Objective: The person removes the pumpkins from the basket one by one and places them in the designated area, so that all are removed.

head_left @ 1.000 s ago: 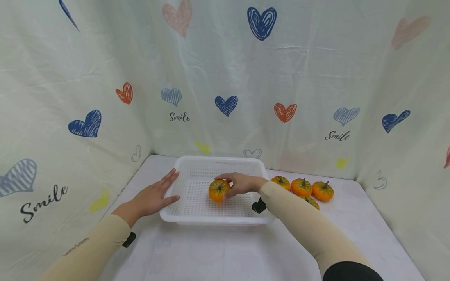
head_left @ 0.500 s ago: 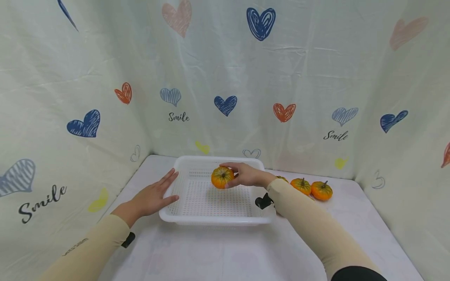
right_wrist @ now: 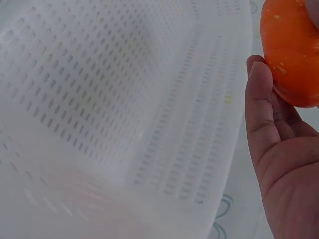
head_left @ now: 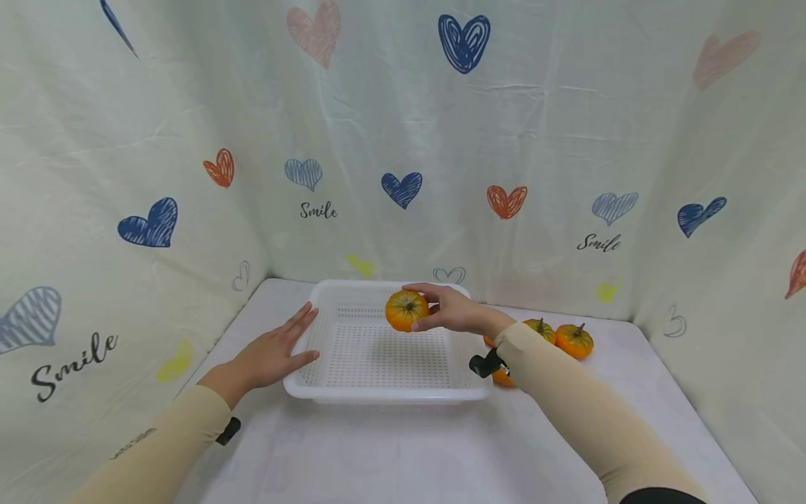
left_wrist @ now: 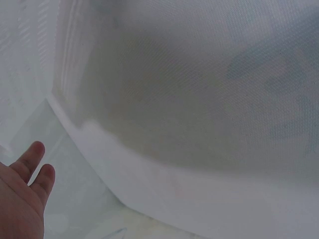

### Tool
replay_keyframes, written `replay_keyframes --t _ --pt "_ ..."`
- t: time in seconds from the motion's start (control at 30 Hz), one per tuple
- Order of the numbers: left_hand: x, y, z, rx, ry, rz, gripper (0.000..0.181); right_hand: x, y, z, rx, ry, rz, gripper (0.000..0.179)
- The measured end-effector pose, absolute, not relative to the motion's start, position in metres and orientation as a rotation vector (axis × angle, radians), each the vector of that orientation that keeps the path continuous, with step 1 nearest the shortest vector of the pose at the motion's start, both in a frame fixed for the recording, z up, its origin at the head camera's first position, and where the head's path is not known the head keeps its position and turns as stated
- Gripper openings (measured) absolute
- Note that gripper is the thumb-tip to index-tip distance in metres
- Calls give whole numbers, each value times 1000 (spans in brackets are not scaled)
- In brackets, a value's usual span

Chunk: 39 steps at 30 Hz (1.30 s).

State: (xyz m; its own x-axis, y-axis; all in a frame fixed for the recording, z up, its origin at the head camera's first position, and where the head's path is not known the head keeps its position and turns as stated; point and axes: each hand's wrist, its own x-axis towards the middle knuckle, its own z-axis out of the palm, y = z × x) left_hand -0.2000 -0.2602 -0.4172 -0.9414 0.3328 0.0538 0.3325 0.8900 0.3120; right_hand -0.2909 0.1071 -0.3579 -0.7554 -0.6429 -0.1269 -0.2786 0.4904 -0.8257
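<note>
A small orange pumpkin with green-yellow streaks is held by my right hand, thumb and fingers pinching its side. It hangs above the white plastic basket, toward the back; its orange underside shows in the right wrist view. Straight fingers of my left hand rest at the basket's left rim, thumb apart. Only part of that left hand appears in the left wrist view. Nothing lies on the basket's visible slotted floor.
Several more small pumpkins lie on the white-covered table right of the basket, partly hidden behind my right forearm. A hanging cloth printed with hearts encloses the back and sides.
The right hand has lifted the pumpkin up from low inside the basket and brought it back and to the right. My left hand stays at the rim.
</note>
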Motion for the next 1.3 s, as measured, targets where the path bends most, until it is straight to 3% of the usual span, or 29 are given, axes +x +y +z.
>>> replay_keyframes --t 0.7,1.3 --pt "-198 -260 -415 538 3039 514 83 -269 167 -330 -773 2345 -1288 79" --pt "-199 -260 -416 529 3045 496 84 -235 248 -344 -622 2464 -1375 78"
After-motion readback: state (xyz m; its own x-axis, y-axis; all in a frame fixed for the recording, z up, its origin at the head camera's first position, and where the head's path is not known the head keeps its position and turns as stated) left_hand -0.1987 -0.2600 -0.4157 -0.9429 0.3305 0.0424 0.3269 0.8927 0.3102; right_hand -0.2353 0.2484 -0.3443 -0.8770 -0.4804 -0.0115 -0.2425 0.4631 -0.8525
